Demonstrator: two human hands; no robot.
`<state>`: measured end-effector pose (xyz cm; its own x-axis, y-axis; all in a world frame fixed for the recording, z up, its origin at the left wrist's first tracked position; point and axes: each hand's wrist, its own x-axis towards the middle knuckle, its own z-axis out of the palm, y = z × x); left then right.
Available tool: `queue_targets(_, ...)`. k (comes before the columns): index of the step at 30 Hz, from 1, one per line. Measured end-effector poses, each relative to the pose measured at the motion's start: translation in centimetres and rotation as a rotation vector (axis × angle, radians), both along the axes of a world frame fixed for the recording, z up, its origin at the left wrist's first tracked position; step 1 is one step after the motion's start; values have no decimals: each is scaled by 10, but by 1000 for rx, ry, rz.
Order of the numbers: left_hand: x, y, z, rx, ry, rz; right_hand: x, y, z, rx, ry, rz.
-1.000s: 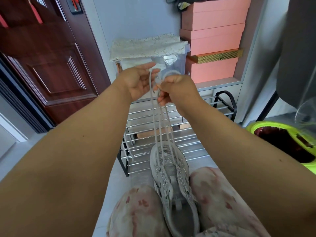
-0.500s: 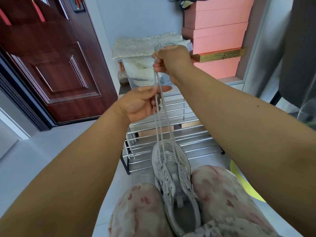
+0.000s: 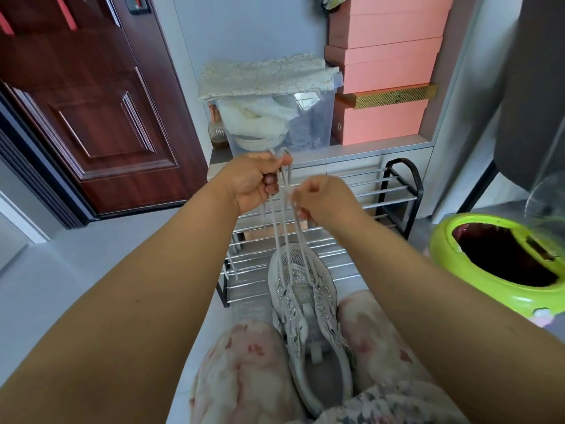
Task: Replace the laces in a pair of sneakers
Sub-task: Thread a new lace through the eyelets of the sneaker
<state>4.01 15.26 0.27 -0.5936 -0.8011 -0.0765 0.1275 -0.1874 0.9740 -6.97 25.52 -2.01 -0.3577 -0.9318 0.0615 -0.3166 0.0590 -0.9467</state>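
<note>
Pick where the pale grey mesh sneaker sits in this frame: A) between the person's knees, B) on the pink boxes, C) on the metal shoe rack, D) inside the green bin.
A: the pale grey mesh sneaker is wedged between the two knees, toe pointing away, while both hands hold its grey laces taut above it.

Ahead of me stands a pale blue-grey wall (image 3: 244, 29) with a dark red panelled door (image 3: 91, 111) on the left, above a light grey floor (image 3: 101, 255). Against the wall I see a chrome shoe rack (image 3: 367, 191) with a black frame — behind it a clear storage bin (image 3: 312, 123) under a speckled cloth (image 3: 263, 75). Stacked pink boxes (image 3: 385, 56) fill a white shelf niche — a lime-green bin (image 3: 501, 258) stands at right.
</note>
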Motion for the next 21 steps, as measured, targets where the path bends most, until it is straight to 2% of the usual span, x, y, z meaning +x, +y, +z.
queue_targets(6, -4, 3, 0, -35, -15, 3, 8, 14, -23, 59, 36, 203)
queue_targets(13, -5, 3, 6, -57, -19, 15, 7, 8, -22, 35, 14, 177)
queue_targets(21, 10, -1, -11, 146, -132, -34, 6, -1, -2, -93, -68, 126)
